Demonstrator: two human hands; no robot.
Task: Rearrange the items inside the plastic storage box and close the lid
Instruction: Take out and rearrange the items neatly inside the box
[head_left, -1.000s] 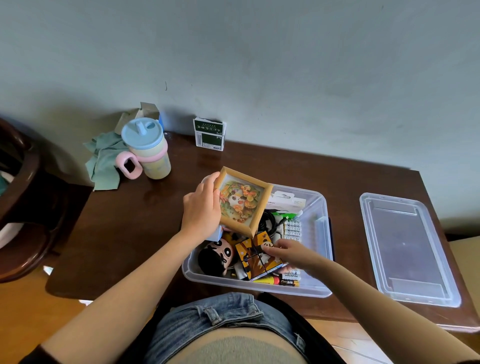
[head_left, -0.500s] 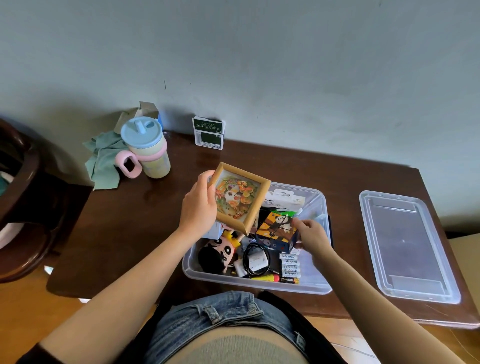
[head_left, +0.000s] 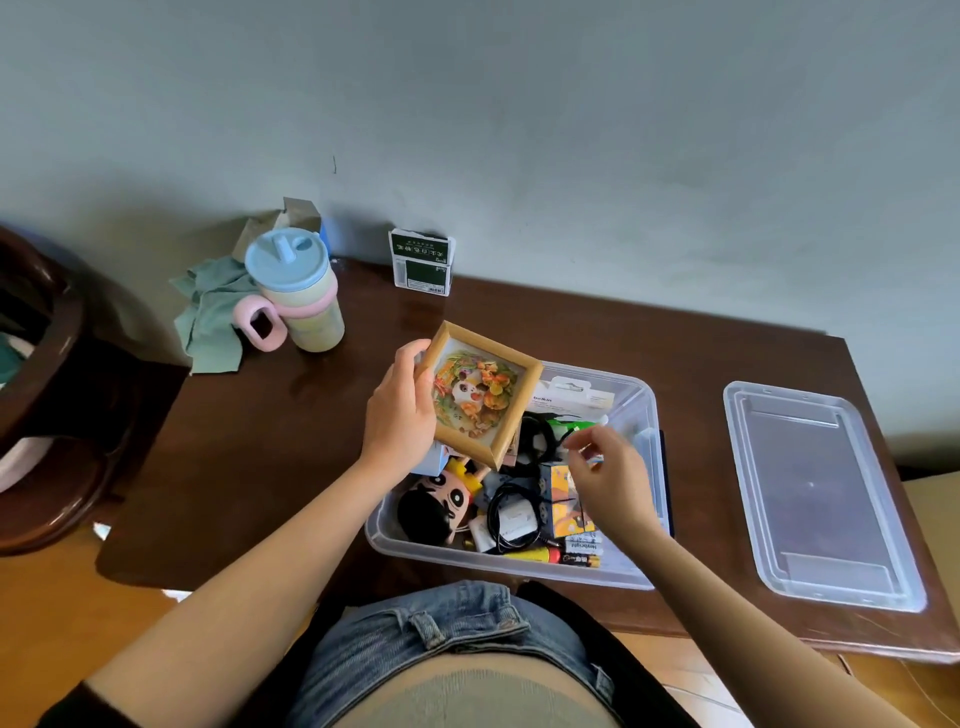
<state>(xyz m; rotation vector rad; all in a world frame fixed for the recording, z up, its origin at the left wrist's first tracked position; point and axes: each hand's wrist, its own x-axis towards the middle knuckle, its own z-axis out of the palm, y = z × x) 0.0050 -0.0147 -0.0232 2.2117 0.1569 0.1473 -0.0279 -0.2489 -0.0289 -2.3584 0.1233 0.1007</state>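
The storage box (head_left: 636, 574) is sitting open, its lid (head_left: 821, 493) lying well apart to the right, so the way in from above is staying free. The left hand (head_left: 400, 415) is holding a picture frame (head_left: 480, 397) over the far left corner, blocking that side. The right hand (head_left: 610, 478) is hovering mid-box, fingers loosely curled — possibly pinching something, the view is unclear. Underneath, a plush doll (head_left: 441, 504), coiled cable (head_left: 511, 514) and batteries (head_left: 579, 558) are crowding the floor — bare room is showing only along the right wall.

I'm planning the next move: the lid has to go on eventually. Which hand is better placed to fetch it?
The right hand, probably. It holds nothing I can make out, and the lid lies on its side of the box. The left hand grips the picture frame.
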